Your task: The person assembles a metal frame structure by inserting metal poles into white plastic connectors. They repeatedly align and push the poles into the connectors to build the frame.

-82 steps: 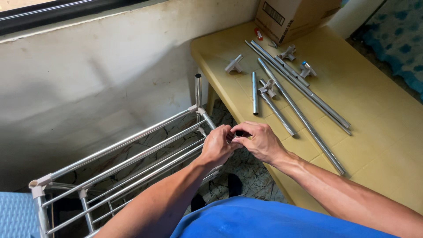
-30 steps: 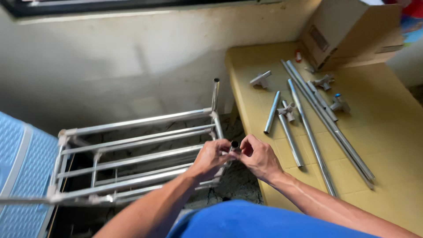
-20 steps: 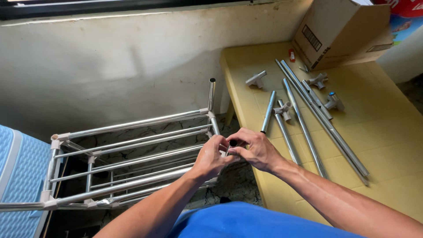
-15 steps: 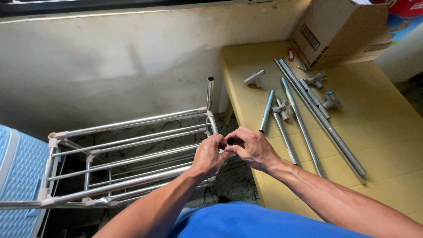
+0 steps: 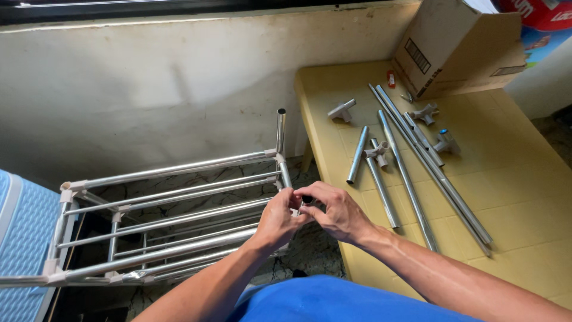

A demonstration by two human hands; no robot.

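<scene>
A metal tube rack (image 5: 179,209) with grey plastic corner joints stands on the floor in front of me. My left hand (image 5: 279,216) and my right hand (image 5: 336,210) meet at the rack's near right corner. Both pinch the top of a short upright tube (image 5: 306,199) whose dark open end shows between my fingertips. A second upright tube (image 5: 280,128) rises from the rack's far right corner.
A yellow table (image 5: 524,197) on the right carries several loose metal tubes (image 5: 417,161) and grey plastic connectors (image 5: 342,110). A cardboard box (image 5: 459,48) sits at its far end. A white wall is behind, and a blue ribbed object (image 5: 21,238) lies at left.
My view has shifted between frames, and both hands have stayed together at the rack's near right corner. The dark tube end shows between my fingers now.
</scene>
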